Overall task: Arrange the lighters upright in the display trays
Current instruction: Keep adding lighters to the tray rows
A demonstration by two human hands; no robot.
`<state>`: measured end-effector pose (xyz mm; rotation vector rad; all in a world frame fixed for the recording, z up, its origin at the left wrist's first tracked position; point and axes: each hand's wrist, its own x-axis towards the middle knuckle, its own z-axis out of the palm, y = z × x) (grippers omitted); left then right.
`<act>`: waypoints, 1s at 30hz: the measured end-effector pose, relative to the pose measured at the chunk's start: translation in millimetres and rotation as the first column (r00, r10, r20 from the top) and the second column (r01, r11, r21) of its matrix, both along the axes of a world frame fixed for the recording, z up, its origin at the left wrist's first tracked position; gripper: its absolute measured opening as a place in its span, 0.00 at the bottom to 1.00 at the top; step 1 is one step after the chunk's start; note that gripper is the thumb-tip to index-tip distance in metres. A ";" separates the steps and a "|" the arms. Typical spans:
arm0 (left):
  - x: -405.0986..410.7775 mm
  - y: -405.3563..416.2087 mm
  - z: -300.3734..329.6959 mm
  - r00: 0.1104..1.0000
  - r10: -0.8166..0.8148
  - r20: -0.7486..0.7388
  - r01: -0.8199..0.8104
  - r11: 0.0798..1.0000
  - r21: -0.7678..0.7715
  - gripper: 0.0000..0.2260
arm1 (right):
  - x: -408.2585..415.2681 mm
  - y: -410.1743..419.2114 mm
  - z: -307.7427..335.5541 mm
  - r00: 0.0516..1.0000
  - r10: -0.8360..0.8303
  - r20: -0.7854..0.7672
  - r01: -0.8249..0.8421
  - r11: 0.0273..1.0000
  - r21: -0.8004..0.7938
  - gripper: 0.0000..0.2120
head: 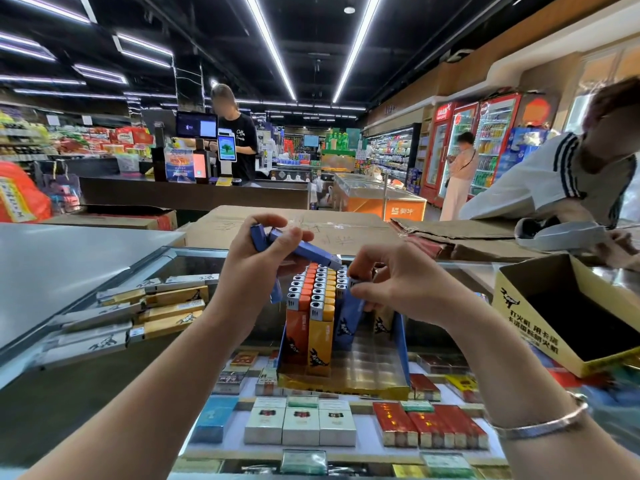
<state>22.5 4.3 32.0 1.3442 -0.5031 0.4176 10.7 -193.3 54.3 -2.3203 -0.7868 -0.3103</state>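
A blue-walled display tray (401, 344) with a gold front lip stands on the glass counter. Rows of orange and yellow lighters (311, 317) stand upright in its left half; its right half shows bare floor. My left hand (256, 271) is raised above the tray's back left, shut on several blue lighters (304, 249) that lie slanted in its fingers. My right hand (398, 282) pinches a blue lighter (349, 317), which stands tilted beside the yellow row inside the tray.
An open yellow carton (519, 306) sits at the right on the counter. Long gold and silver boxes (138, 313) lie stacked at the left. Cigarette packs (301, 427) show under the glass. Cardboard boxes (311, 223) lie behind, and a person (554, 181) leans at the right.
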 end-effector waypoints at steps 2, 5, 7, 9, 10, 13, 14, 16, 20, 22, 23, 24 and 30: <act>1.4 -0.4 -1.2 1.000 -0.004 -0.030 0.004 1.000 -0.005 0.07 | -0.7 1.7 -1.4 1.000 -0.013 -0.004 0.013 0.999 -0.040 0.07; 2.1 -1.2 -2.1 0.998 -0.018 -0.054 0.017 1.000 -0.019 0.08 | -1.2 5.3 -3.5 0.999 -0.032 0.015 0.033 0.996 -0.087 0.07; 1.9 -1.6 -2.2 0.998 -0.031 -0.061 0.029 0.999 -0.027 0.10 | -1.2 6.8 -4.1 0.999 -0.034 0.033 0.038 0.993 -0.112 0.07; 2.3 -1.4 -2.3 0.996 -0.045 -0.072 0.042 0.998 -0.039 0.11 | -0.8 7.7 -4.2 0.999 -0.032 0.042 0.038 0.990 -0.137 0.07; 2.7 -1.1 -2.4 0.996 -0.053 -0.079 0.049 0.998 -0.046 0.11 | -0.6 8.4 -4.3 0.999 -0.032 0.041 0.037 0.989 -0.143 0.06; 4.5 0.6 -2.6 0.993 -0.075 -0.094 0.070 0.996 -0.054 0.10 | 1.5 9.6 -4.7 0.999 -0.028 0.026 0.032 0.989 -0.142 0.05; 5.1 1.2 -2.7 0.993 -0.074 -0.097 0.070 0.996 -0.048 0.09 | 2.3 9.3 -5.0 1.000 -0.027 0.012 0.028 0.990 -0.136 0.05; 5.9 2.4 -3.3 0.992 -0.080 -0.102 0.075 0.996 -0.051 0.08 | 3.9 7.6 -5.7 0.999 -0.029 -0.025 0.026 0.993 -0.113 0.06; 5.3 3.7 -4.7 0.988 -0.119 -0.100 0.113 0.991 -0.069 0.07 | 4.0 7.5 -5.5 1.000 -0.010 -0.004 0.010 1.000 0.024 0.07; 4.0 4.0 -4.2 0.988 -0.126 -0.089 0.122 0.991 -0.049 0.07 | 5.2 6.3 -3.4 0.999 -0.033 0.039 0.027 0.986 0.164 0.04; 3.5 3.9 -3.8 0.989 -0.128 -0.080 0.126 0.991 -0.038 0.07 | 5.1 5.3 -2.3 0.999 -0.030 0.031 0.021 0.967 0.255 0.04; 3.0 3.6 -3.6 0.989 -0.129 -0.069 0.127 0.991 -0.026 0.07 | 4.9 4.4 -1.5 1.000 -0.008 0.007 0.005 0.938 0.348 0.05; -1.4 0.2 -3.1 0.994 -0.106 -0.025 0.108 0.989 0.099 0.09 | 4.8 5.7 -1.7 0.979 0.167 -0.119 -0.052 0.764 0.644 0.06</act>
